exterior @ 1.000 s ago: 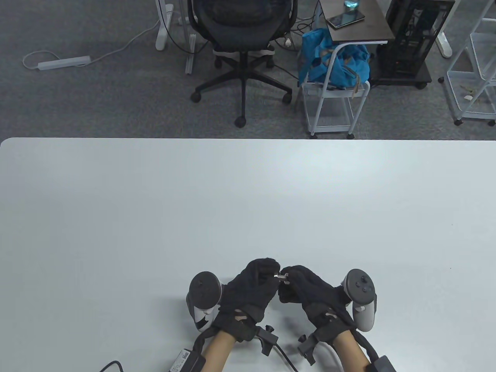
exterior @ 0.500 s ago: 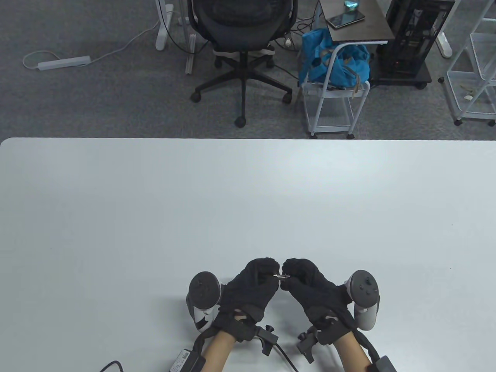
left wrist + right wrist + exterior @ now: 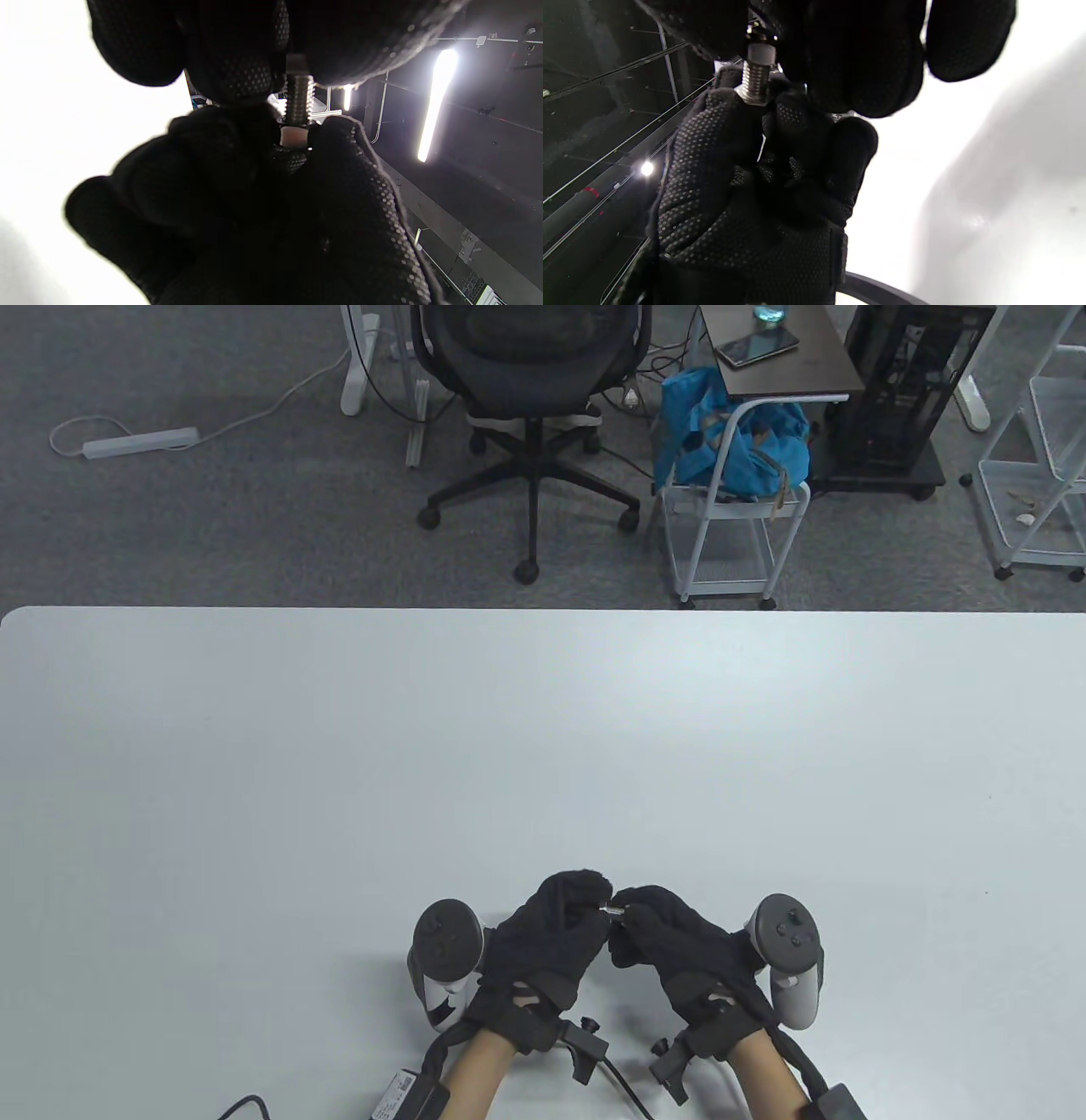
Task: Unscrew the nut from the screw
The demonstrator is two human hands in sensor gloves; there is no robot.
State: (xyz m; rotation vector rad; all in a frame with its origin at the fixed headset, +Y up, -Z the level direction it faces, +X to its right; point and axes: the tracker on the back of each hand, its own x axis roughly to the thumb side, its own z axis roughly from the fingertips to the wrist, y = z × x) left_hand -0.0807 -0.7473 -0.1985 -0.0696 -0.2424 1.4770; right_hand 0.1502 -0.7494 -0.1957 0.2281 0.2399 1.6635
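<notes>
Both black-gloved hands meet low over the white table (image 3: 543, 746), near its front edge. My left hand (image 3: 596, 901) grips the head end of a steel screw (image 3: 611, 910), which lies level between the hands. In the left wrist view its bare thread (image 3: 298, 98) runs from my left fingers to a pale nut (image 3: 293, 136). My right hand (image 3: 628, 909) pinches that nut between fingertips. In the right wrist view the nut (image 3: 761, 51) sits at the thread's end (image 3: 754, 80), with the left hand's fingers (image 3: 712, 127) around the screw below it.
A tracker sits on each hand, on the left hand (image 3: 445, 950) and on the right hand (image 3: 787, 946). Cables and a small box (image 3: 399, 1090) lie at the table's front edge. An office chair (image 3: 530, 407) and a cart (image 3: 730, 517) stand on the floor beyond the far edge.
My right hand rolled on the nut half a second ago, then rolled back to about where it was one second ago. My left hand and the screw stayed still.
</notes>
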